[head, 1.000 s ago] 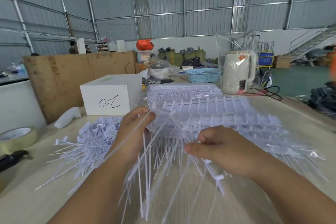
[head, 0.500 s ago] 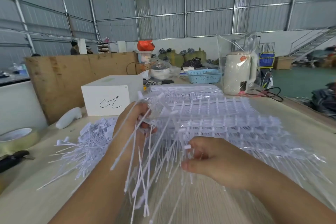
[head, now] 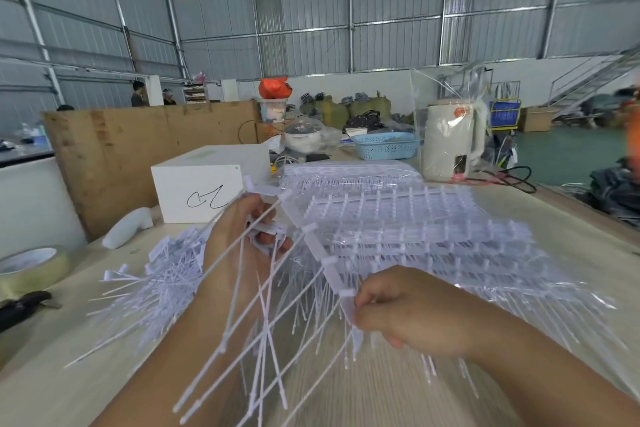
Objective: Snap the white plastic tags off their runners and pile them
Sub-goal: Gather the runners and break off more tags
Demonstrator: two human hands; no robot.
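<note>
Left hand (head: pixel 239 246) is curled around a small bunch of loose white plastic tags with long thin tails (head: pixel 242 322), heads pinched up by the fingers and the tails fanning down and toward the camera over the forearm. Right hand (head: pixel 408 312) is pinching the near end of a white plastic runner strip (head: pixel 329 267) that still has tags hanging off it like a comb, thumb and fingertips clamped right on the end piece. That runner angles up and away to the left, ending close to the left hand's fingers. Behind and to the right of both hands sits the big stack of unbroken white tag runners in clear plastic wrap (head: pixel 415 229), spread over the middle of the pale wooden table (head: pixel 571 236). The heap of already snapped-off white tags (head: pixel 162 270) lies on the table left of the left hand, tails pointing every which way. Farther back on the left there's a white cardboard box with a black scribble on its front (head: pixel 201 191), and a roll of yellowish tape (head: pixel 27 267) at the left edge. Far side on the right: a cream electric kettle wrapped in clear plastic (head: pixel 450 139) with a light blue plastic basket (head: pixel 384 146) just left of it.
</note>
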